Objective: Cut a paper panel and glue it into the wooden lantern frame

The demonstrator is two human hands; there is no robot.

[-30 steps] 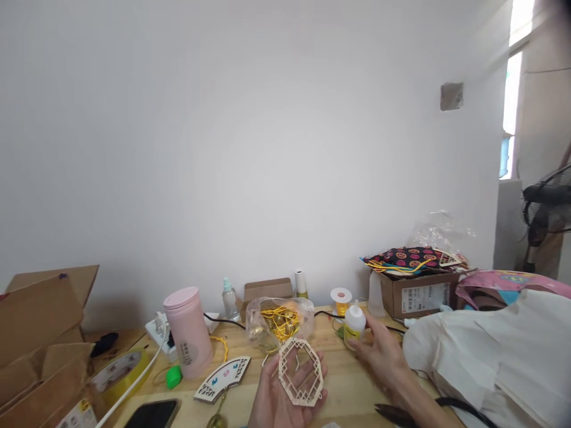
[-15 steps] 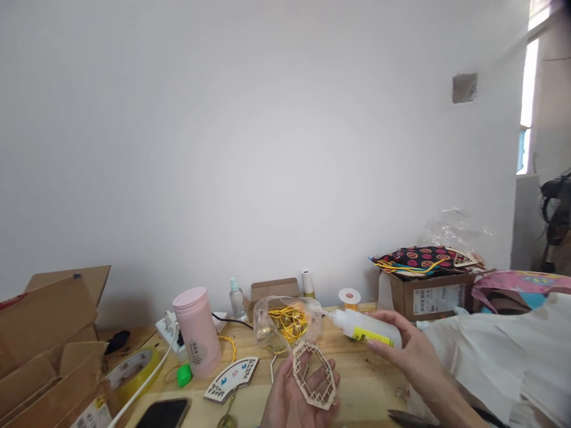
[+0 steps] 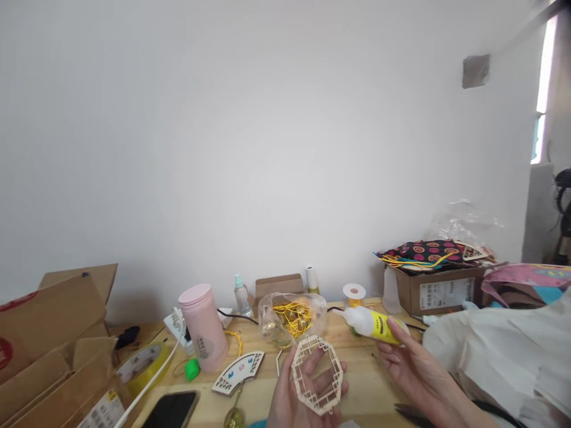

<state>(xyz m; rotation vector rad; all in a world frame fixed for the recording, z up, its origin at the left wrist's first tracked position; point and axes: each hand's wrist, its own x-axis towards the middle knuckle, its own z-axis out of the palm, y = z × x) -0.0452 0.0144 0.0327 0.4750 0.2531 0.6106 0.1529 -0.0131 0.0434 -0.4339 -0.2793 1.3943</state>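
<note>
My left hand (image 3: 288, 389) holds an octagonal wooden lattice frame (image 3: 298, 380) upright at the bottom centre, its fingers showing behind the openings. To the right, my right hand (image 3: 413, 371) is closed round a white squeeze bottle (image 3: 364, 321) with a yellow label, whose nozzle points left, above and beyond the frame. A fan-shaped wooden piece (image 3: 238, 373) with small coloured shapes lies on the table left of my left hand. Behind the frame sits a clear plastic bag (image 3: 267, 315) with yellow cords and gold-coloured bells.
A pink tumbler (image 3: 204, 327), green cap (image 3: 191, 369), phone (image 3: 172, 410), tape roll (image 3: 145, 364) and open cardboard box (image 3: 62, 356) are on the left. At the right are a filled carton (image 3: 408, 291), white cloth (image 3: 486, 345) and dark scissors-like blades (image 3: 413, 413).
The frame has turned to face the camera more squarely. My right hand has turned the bottle, so more of its yellow label shows. The view has shifted slightly.
</note>
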